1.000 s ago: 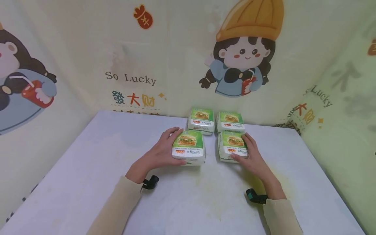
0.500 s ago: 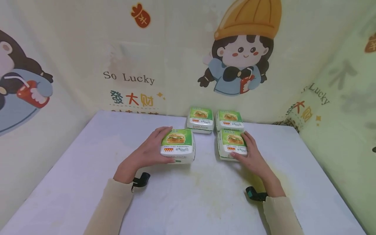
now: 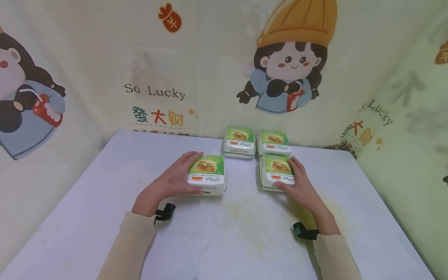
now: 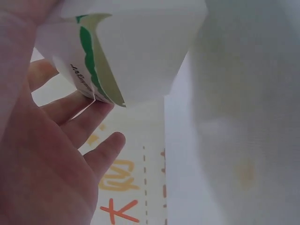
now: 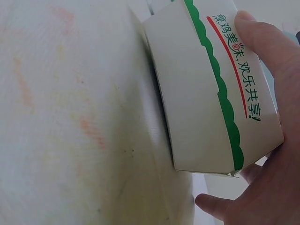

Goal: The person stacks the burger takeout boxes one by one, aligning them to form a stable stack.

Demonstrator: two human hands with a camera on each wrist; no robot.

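Note:
My left hand (image 3: 168, 181) grips a green and white burger box (image 3: 206, 177) by its left side, thumb at the front and fingers behind. In the left wrist view this box (image 4: 140, 51) is seen from below, close over the table. A matching burger box (image 3: 276, 173) stands at the front right. Around its right side curls my right hand (image 3: 302, 188), with the thumb on the front edge. The right wrist view shows that box's (image 5: 197, 98) white side, with a scalloped green band and red and green lettering.
Behind are two more burger boxes, one at the back left (image 3: 239, 143) and one at the back right (image 3: 274, 143), near the printed wall cloth (image 3: 210, 77). The right-hand box sits right against the back right one. A white cloth covers the table (image 3: 224, 241).
My left hand has moved leftward with its burger box, widening the gap to the right-hand box. My right hand and the other boxes have stayed in place.

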